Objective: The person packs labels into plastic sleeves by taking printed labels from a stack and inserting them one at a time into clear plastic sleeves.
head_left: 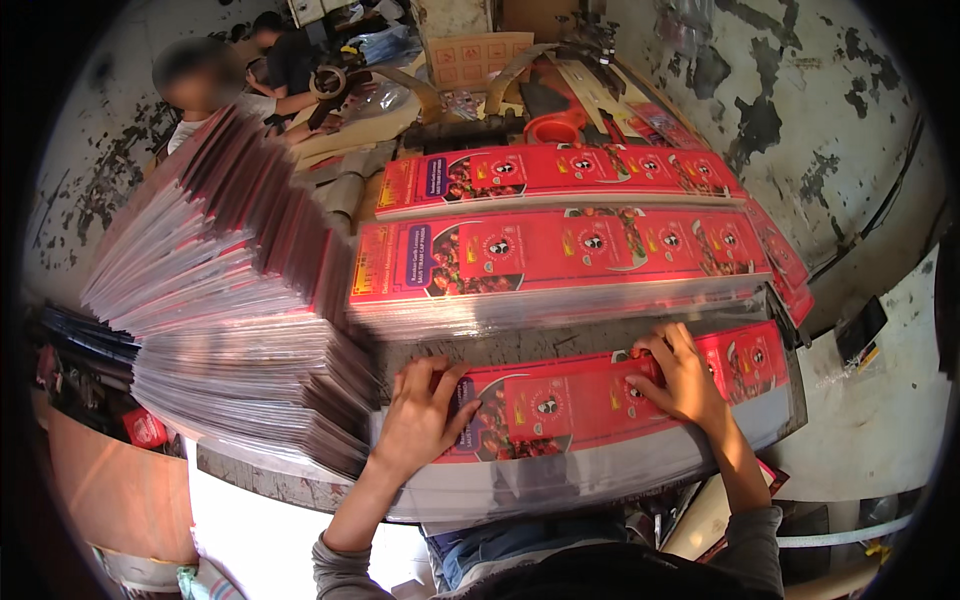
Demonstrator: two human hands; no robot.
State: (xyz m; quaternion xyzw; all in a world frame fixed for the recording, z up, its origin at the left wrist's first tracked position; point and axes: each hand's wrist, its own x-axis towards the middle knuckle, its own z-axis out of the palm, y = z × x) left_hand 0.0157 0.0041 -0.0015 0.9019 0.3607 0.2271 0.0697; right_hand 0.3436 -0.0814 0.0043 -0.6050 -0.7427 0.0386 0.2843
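Observation:
A long red printed plastic sheet (600, 400) with a clear lower margin lies across the near side of the work table, in front of me. My left hand (425, 415) grips its left end, fingers bent over the far edge and thumb on the printed face. Farther right, my right hand (683, 378) curls over the far edge of the same sheet, thumb spread toward the left. Whether one sheet or several lie beneath my hands, I cannot tell. Just beyond stands a thick stack of matching red sheets (630, 250), with another red stack (580, 170) behind it.
At the left, a tall fanned pile of plastic sheets (240, 330) leans over the grey table (470, 350). An orange-red tape roll (555, 127) sits at the back among tools. Two people work at the far left. A peeling wall (770, 100) borders the right.

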